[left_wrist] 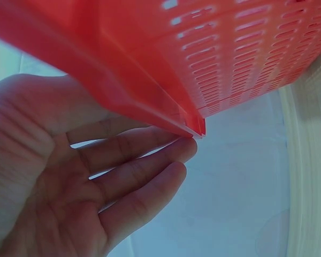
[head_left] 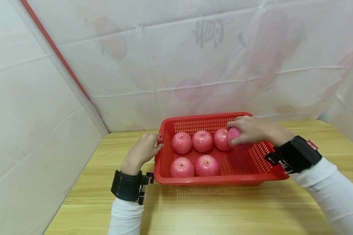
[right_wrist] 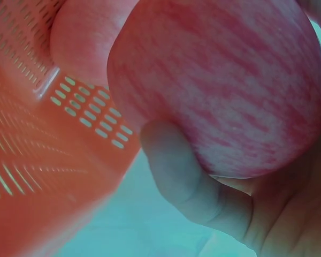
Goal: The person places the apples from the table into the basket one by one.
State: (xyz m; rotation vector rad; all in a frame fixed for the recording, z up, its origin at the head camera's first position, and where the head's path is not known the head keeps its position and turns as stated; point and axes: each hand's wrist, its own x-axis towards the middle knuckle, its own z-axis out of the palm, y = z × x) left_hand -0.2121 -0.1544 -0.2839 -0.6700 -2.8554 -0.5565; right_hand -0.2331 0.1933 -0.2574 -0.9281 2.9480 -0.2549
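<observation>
A red plastic basket (head_left: 223,179) with slotted walls sits on the table and holds several pink-red apples (head_left: 202,141). Three are lined up along the back, and two more (head_left: 207,165) are at the front left. My right hand (head_left: 248,129) grips another apple (right_wrist: 219,85) over the basket's right part, its thumb (right_wrist: 174,166) pressed on the streaked skin. At the basket's left end is my left hand (head_left: 144,150), fingers loosely extended. In the left wrist view, its fingertips (left_wrist: 184,149) are right at the basket's rim (left_wrist: 117,101), which hides the thumb.
A light wood-grain table (head_left: 211,212) carries the basket. Pale printed sheeting (head_left: 164,65) rises behind the table, and more hangs at the left side (head_left: 32,130). Black straps with small cameras are on both wrists, the left one (head_left: 126,186) near the basket's front left corner.
</observation>
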